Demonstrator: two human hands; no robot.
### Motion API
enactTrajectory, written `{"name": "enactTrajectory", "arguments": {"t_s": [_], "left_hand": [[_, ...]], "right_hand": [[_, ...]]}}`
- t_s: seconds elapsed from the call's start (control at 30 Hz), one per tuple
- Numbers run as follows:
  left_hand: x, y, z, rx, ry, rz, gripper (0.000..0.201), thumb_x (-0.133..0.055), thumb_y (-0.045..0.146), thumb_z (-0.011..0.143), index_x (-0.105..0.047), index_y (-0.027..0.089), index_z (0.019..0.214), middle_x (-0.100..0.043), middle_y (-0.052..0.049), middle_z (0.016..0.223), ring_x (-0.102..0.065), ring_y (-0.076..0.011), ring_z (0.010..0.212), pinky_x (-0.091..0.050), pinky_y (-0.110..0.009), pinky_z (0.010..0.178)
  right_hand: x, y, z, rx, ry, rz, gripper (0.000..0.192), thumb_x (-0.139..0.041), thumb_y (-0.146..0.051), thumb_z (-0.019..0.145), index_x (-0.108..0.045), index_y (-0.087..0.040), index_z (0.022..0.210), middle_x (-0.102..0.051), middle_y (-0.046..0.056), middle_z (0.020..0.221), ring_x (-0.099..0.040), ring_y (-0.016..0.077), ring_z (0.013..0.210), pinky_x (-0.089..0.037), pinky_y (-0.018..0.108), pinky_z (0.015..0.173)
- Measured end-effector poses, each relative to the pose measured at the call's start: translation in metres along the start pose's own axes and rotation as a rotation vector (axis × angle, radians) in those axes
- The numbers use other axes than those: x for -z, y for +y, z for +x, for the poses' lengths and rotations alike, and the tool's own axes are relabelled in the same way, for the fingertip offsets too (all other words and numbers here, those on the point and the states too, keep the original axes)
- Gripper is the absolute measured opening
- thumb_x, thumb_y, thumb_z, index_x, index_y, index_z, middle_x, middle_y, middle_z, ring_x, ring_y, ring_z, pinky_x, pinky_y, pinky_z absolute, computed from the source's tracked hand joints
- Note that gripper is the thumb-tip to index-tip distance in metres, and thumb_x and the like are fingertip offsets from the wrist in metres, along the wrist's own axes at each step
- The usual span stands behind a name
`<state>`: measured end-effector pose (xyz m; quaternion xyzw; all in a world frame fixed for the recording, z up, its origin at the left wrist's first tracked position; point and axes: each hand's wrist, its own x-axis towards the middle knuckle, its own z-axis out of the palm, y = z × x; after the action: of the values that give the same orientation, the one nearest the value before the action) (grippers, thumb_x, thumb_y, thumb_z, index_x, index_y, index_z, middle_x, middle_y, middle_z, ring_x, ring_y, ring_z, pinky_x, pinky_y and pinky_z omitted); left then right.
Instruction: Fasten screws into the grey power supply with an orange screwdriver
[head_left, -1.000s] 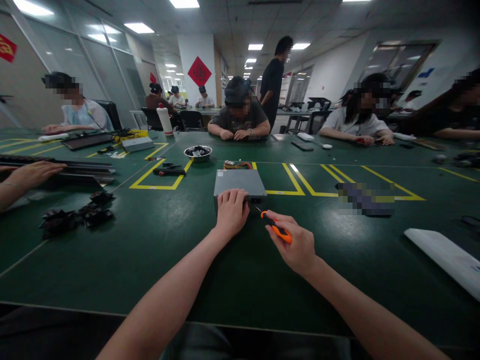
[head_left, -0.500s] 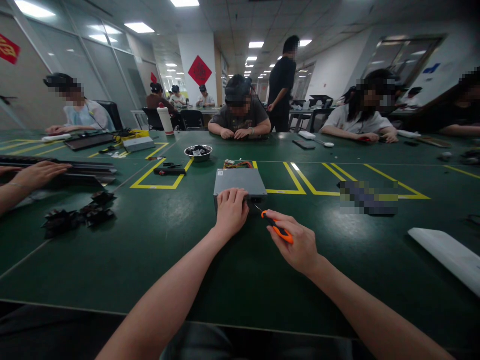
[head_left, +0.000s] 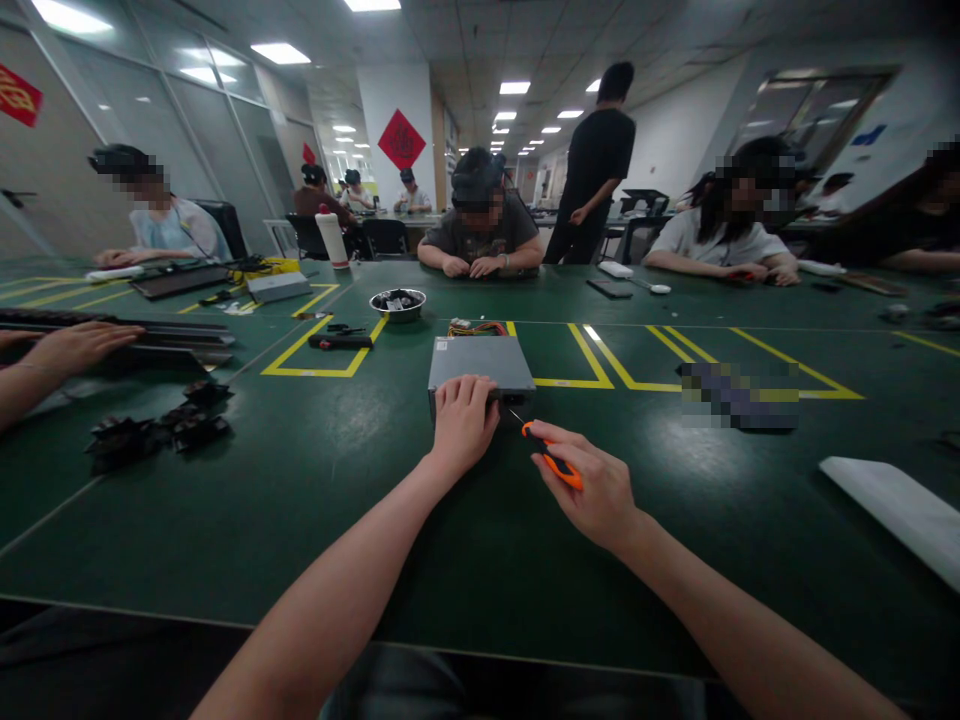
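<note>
My left hand (head_left: 463,424) lies flat on the near edge of the grey rectangular metal box (head_left: 480,364), fingers together and curled over its top — a bracing hold that keeps the casing from sliding on the dark green table mat (head_left: 300,500); the box sits straight ahead of me, just short of the yellow floor-tape lines (head_left: 600,365), with a bundle of coloured wires (head_left: 475,328) showing at its far end. My right hand (head_left: 596,490) pinches the orange-handled screwdriver (head_left: 551,460) between thumb and fingers, the thin shaft angled up-left so its tip meets the box's near right corner — whether it sits in a screw I cannot tell. Beyond stands a small steel bowl (head_left: 397,303) of dark parts; at left, a co-worker's hand (head_left: 71,345) rests on a long black unit (head_left: 172,340).
</note>
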<state>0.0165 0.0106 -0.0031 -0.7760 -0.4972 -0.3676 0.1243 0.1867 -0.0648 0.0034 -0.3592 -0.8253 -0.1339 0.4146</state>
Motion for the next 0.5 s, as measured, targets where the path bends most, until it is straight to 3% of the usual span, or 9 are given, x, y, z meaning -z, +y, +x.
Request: {"name": "enactTrajectory", "arguments": {"t_s": [0.3,0.5], "left_hand": [[0.0008,0.0005,0.0005,0.008,-0.008,-0.02,0.02,-0.049,0.023,0.082,-0.052,0.021,0.101,-0.054,-0.005,0.106,-0.044,-0.0224,0.099,-0.032,-0.037,0.087],[0.0,0.0008,0.0009,0.021,-0.018,-0.009,0.019,-0.048,0.023,0.082,-0.052,0.022,0.1,-0.055,-0.005,0.104,-0.044,-0.0228,0.099,-0.032,-0.038,0.086]], "right_hand": [[-0.0039,-0.0076,-0.0018,0.361,-0.087,-0.111,0.013,-0.051,-0.012,0.081,-0.051,-0.018,0.092,-0.062,0.012,0.108,-0.049,0.022,0.115,-0.051,0.035,0.085],[-0.0015,-0.0104,0.0002,0.32,-0.115,-0.081,0.014,-0.048,-0.009,0.081,-0.051,-0.018,0.091,-0.061,0.013,0.109,-0.048,0.0218,0.116,-0.05,0.035,0.086]]}}
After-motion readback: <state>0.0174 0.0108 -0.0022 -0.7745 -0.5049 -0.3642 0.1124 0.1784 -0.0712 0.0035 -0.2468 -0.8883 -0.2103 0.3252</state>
